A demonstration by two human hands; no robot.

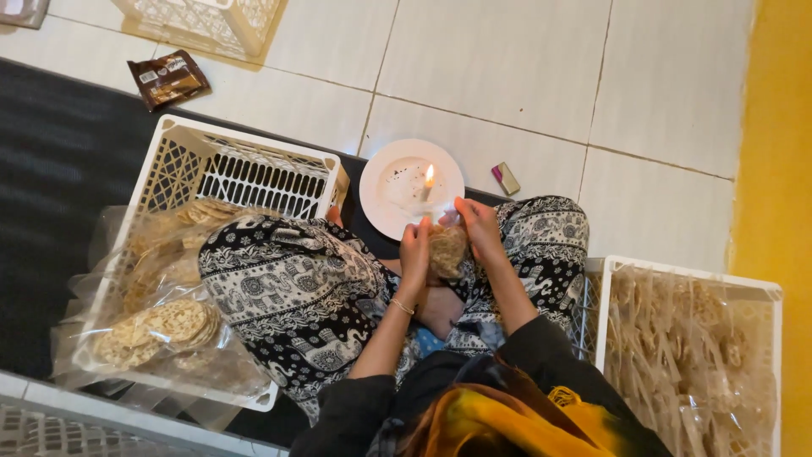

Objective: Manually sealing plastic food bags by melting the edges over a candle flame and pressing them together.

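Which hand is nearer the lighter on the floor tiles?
The right hand: it holds the packet just below-left of the lighter. The left hand sits on the packet's far side, further off.

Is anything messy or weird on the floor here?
Yes. A lit candle stands on a white plate right on the floor, close to both hands and the clear bag of crackers they hold. Dark specks dot the plate. A brown wrapper lies loose on the tiles.

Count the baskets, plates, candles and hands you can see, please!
White baskets: 3, left, right, top
White plate: 1
Lit candle: 1
Hands: 2, left hand, right hand, both holding a clear bag of crackers
Total: 7
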